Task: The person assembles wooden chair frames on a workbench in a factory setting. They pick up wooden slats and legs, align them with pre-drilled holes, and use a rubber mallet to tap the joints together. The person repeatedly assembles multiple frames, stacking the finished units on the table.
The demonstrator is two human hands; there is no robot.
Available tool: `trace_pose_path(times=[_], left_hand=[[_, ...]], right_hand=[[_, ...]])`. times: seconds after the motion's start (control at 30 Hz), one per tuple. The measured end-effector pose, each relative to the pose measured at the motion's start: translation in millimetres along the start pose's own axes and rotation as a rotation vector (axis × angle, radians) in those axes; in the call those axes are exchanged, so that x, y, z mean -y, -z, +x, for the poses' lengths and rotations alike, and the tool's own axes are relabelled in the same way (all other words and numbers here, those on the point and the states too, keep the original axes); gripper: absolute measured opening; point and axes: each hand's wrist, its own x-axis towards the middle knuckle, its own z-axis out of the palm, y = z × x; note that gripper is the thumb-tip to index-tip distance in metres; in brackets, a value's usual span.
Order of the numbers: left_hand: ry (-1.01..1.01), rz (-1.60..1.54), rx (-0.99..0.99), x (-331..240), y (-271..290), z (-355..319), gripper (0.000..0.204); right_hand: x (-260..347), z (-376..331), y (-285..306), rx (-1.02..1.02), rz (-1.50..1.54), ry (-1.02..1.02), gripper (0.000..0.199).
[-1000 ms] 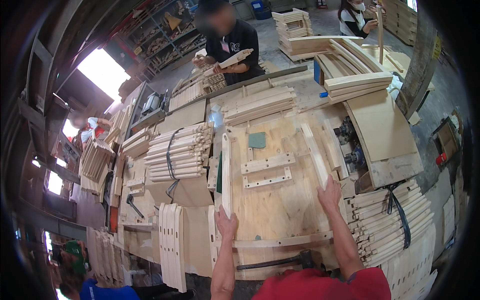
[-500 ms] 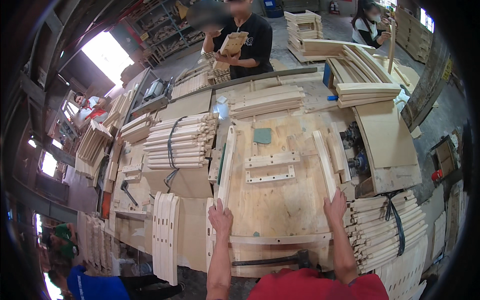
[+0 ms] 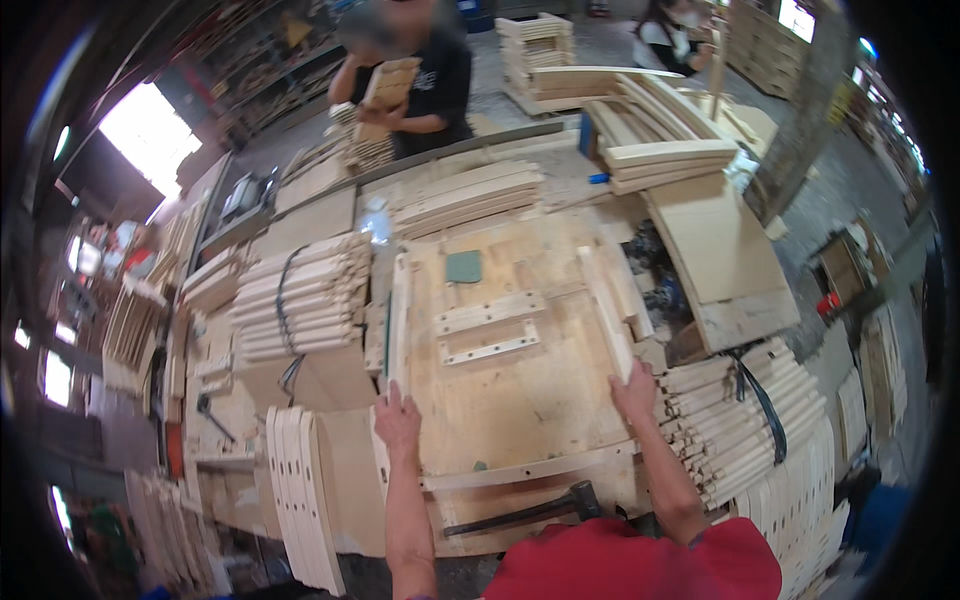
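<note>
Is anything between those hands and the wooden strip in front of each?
Nothing visible: the left hand is at the near end of the left strip, the right hand at that of the right strip. The drilled bars lie between the strips.

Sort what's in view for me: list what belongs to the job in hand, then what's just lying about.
Apparently in use:
left wooden rail, left hand at its near end
right wooden rail, right hand at its near end
wooden board between them

Apparently just lying about:
dark hammer
green patch
left strapped bundle
right strapped bundle
</note>
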Motion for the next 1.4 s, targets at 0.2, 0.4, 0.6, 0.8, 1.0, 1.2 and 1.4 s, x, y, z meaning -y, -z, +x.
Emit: trace_pose_path(times=[0.2,0.4,0.6,0.8,1.0,1.2,1.4], left_hand=[[-0.001,0.000,0.014,-26,23,-21,0.057],[-0.202,-0.173,-0.207,-40,25,-150,0.051],[-0.128,-0.600,0.190,-69,43,-254,0.039],[-0.086,-0.629,0.214,-43,37,-242,0.032],[-0.061,-0.695,0.121,-5,52,-166,0.035],[-0.407,-0.736,0.092,-24,52,-86,0.038],[-0.338,-0.874,0.286,-65,59,-92,0.039]], right_hand=[[2,-6,-7,-0.081,-0.076,-0.079,0.072],[13,-14,-15,-0.044,-0.062,-0.057,0.070],[27,-40,-19,-0.138,-0.129,0.027,0.083],[-16,-91,-30,-0.186,0.041,0.247,0.083],[21,-149,47,-0.371,0.109,0.129,0.061],[-62,-184,165,-0.792,-0.117,-0.392,0.053],[-100,-212,179,-0.513,-0.073,-0.840,0.052]])
